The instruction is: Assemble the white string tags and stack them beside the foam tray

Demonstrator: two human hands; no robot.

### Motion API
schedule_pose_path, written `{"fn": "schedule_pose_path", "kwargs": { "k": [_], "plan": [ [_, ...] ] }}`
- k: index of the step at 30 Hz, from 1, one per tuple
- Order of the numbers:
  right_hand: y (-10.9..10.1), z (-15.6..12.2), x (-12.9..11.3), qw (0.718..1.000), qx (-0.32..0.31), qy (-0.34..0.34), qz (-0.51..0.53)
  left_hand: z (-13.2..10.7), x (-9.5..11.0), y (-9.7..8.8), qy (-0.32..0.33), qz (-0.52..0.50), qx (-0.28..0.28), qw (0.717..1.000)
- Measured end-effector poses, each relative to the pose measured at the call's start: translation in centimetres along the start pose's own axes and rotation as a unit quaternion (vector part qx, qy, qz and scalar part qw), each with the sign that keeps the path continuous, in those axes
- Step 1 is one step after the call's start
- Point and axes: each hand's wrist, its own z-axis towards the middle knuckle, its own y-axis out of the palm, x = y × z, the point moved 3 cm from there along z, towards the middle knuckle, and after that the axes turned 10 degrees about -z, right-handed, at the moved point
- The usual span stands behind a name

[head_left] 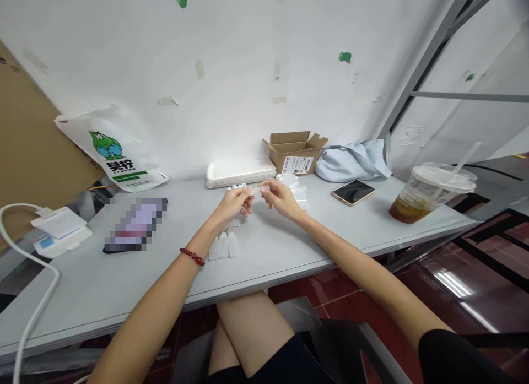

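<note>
Both hands meet over the middle of the table. My left hand (pixel 236 201) and my right hand (pixel 280 198) pinch a small translucent white plastic piece (pixel 256 192) between them; its exact kind is too small to make out. Below my left hand lie several flat, frosted plastic pieces (pixel 223 245) with rounded tops, side by side. Just behind my left hand is a row of small white cylindrical parts (pixel 237 186), partly hidden by the fingers. Whitish translucent plastic pieces (pixel 299 194) lie in a group beside and behind my right hand.
At the wall stand a stack of white sheets or bags (pixel 241 173), an open cardboard box (pixel 296 150) and a light blue cloth bag (pixel 353 161). A phone (pixel 354 192) and a drink cup (pixel 430 194) are right; a blurred phone-like device (pixel 136 224), white bag (pixel 118 152) and cable (pixel 55 285) left.
</note>
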Motion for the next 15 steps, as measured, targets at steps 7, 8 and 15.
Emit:
{"fn": "schedule_pose_path", "kwargs": {
  "k": [7,8,15],
  "plan": [
    [-0.05,0.10,0.39,1.000,-0.002,0.000,0.021,0.37,-0.07,-0.28,0.102,0.014,-0.006,0.995],
    [-0.02,0.10,0.41,0.999,0.000,0.009,0.034,0.35,-0.01,-0.28,0.122,0.026,0.000,0.992],
    [-0.02,-0.09,0.06,0.962,-0.055,0.165,0.210,-0.48,0.89,0.44,0.284,0.229,0.035,0.930]
  ]
}}
